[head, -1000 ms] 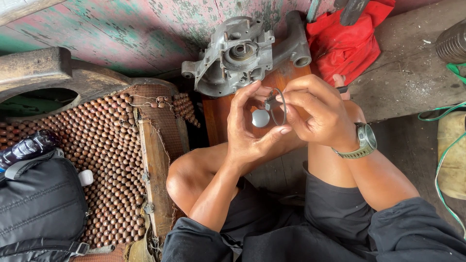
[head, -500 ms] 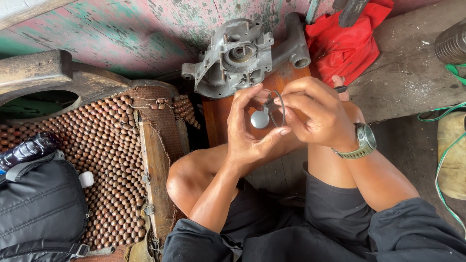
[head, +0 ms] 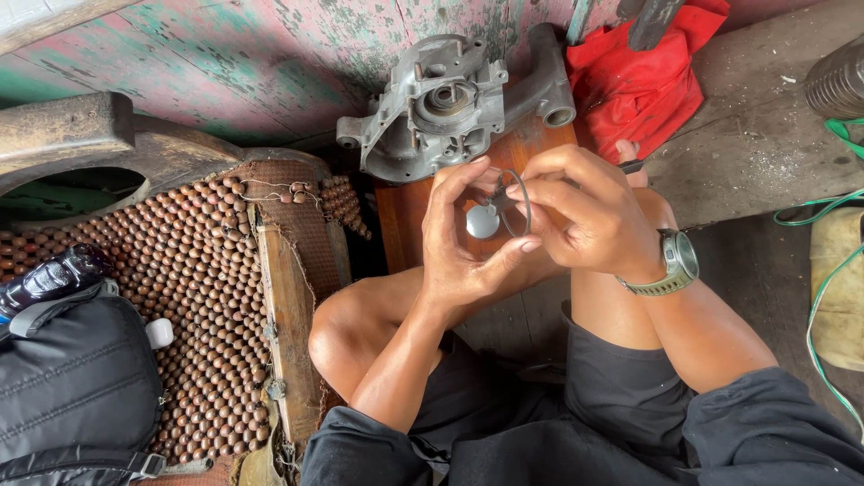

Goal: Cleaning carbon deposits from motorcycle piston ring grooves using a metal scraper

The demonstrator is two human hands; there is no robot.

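Observation:
My left hand (head: 463, 238) and my right hand (head: 589, 211) meet above a reddish wooden block (head: 405, 216) between my knees. Together they hold a thin dark metal ring (head: 517, 202) and a small part with a round silver face (head: 482, 220). The left fingers curl around the silver part from the left. With its fingertips, the right hand pinches the ring from the right, and a dark tool tip (head: 630, 166) pokes out behind its knuckles. A grey cast metal engine casing (head: 441, 103) lies on the block just beyond both hands.
A red cloth (head: 639, 76) lies right of the casing. A wooden-bead seat mat (head: 198, 288) covers the left side, with a black bag (head: 72, 387) and a dark bottle (head: 49, 279) on it. Green cord (head: 832, 261) trails at the right edge.
The hands stay together over the block. The ring and silver part have shifted only slightly between the fingers.

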